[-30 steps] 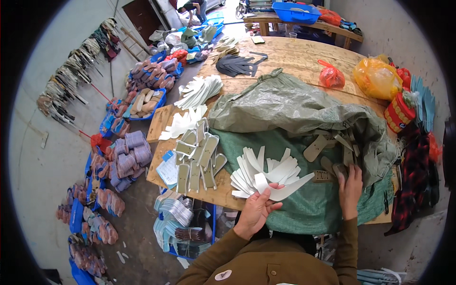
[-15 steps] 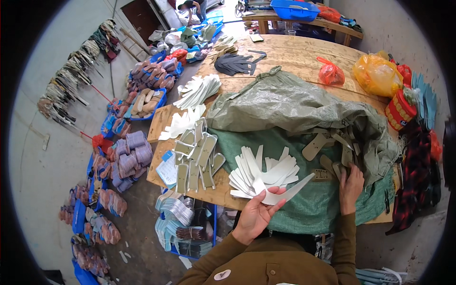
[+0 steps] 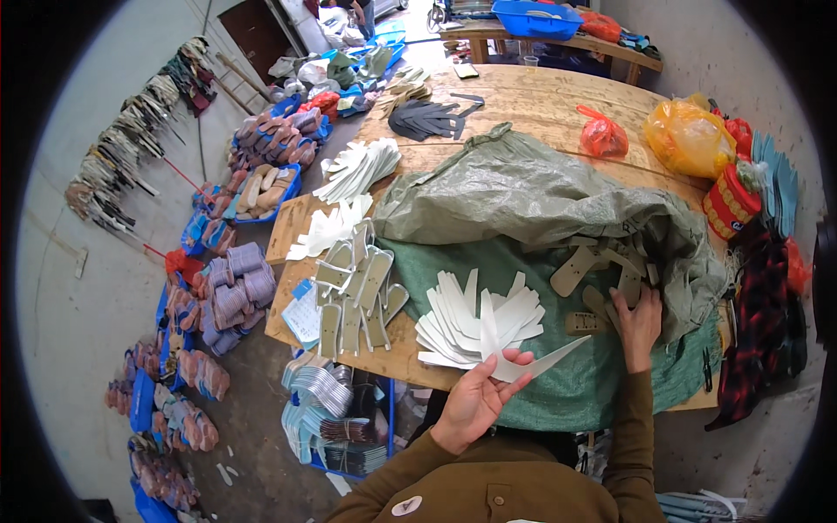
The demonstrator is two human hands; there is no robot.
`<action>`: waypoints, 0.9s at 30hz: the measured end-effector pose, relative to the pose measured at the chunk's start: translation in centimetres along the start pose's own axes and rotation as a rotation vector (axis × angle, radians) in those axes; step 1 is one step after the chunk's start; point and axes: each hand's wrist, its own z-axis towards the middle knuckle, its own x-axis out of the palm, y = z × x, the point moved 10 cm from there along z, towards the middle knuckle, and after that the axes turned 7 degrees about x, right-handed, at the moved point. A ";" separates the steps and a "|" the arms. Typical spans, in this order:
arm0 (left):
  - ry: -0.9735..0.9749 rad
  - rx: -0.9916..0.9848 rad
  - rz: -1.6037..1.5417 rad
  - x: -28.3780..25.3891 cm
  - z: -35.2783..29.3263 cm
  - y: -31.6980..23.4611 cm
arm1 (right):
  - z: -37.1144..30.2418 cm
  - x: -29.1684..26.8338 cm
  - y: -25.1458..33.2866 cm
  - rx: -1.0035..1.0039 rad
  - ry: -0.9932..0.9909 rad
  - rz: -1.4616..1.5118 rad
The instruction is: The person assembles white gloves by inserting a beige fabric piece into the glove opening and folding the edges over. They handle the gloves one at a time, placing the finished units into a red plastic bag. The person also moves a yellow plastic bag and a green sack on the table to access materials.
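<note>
The right hand is now working slightly farther forward, touching tan pieces right of the fan of white strips, so the reach among them is continuing; whether it is gripping any is unclear. The left hand is pinching one bent strip at the fan's near edge; the fan's strips and the tan pieces are overlapping beyond counting.
</note>
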 end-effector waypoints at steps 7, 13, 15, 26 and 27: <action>-0.027 0.048 -0.007 -1.1 -0.3 -1.0 | 0.1 0.8 -1.6 0.077 0.083 0.146; -0.030 0.048 -0.037 -1.5 0.0 -1.3 | -1.0 -0.3 -3.2 0.169 0.252 0.340; -0.039 0.036 -0.036 -1.6 0.2 -1.2 | -1.5 -0.8 -3.5 0.166 0.285 0.387; -0.084 0.018 -0.055 -1.8 0.0 -0.8 | -2.1 -1.0 -4.4 0.167 0.254 0.530; -0.084 0.018 -0.059 -1.8 0.0 -0.8 | -2.3 -0.5 -4.8 0.199 0.299 0.573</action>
